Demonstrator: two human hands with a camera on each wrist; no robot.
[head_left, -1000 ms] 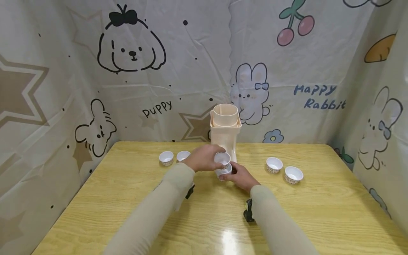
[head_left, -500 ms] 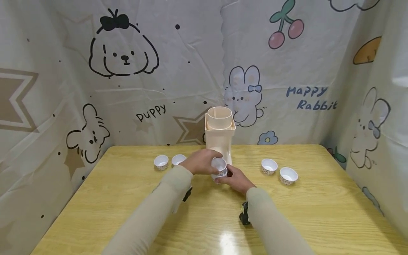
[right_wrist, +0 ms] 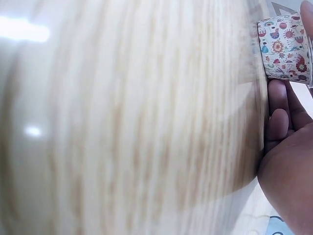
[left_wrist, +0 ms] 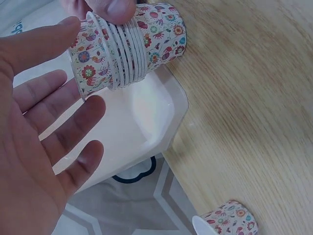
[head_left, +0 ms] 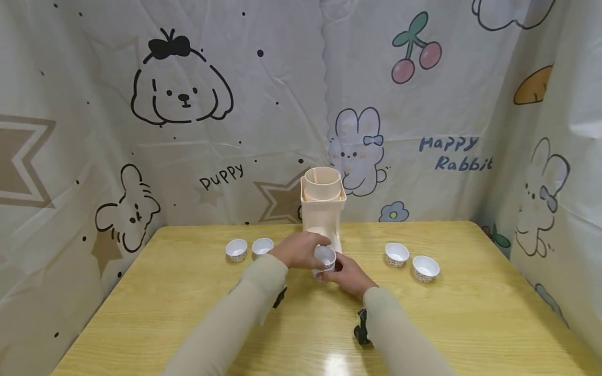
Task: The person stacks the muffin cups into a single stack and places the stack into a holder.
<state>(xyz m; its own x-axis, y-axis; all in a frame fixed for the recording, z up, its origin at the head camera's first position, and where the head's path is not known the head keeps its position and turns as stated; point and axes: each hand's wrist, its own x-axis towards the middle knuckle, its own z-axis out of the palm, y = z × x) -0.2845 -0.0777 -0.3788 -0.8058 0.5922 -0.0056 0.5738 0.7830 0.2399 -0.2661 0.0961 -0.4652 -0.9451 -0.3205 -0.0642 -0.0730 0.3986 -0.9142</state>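
Note:
In the head view a stack of nested paper cups [head_left: 322,271], white inside with a floral print outside, stands at the table's middle. My right hand [head_left: 352,277] grips the stack low down, its thumb [left_wrist: 117,9] lying across the rims in the left wrist view. The topmost paper cup [left_wrist: 89,66] sits partly inside the others, its wall still showing above several rims. Around this cup's mouth my left hand [head_left: 301,251] holds with thumb and fingers. In the right wrist view the stack's bottom cup [right_wrist: 283,46] is close to the tabletop.
Behind the stack rises a beige plastic holder [head_left: 322,216] with a round tube on top. Two paper cups [head_left: 236,250] stand to the left and two more cups [head_left: 425,268] to the right. A printed curtain [head_left: 282,130] encloses the wooden table [head_left: 188,324].
My left hand has lowered its cup into the stack held by my right hand; the two were clearly stacked apart before. The head view has shifted slightly.

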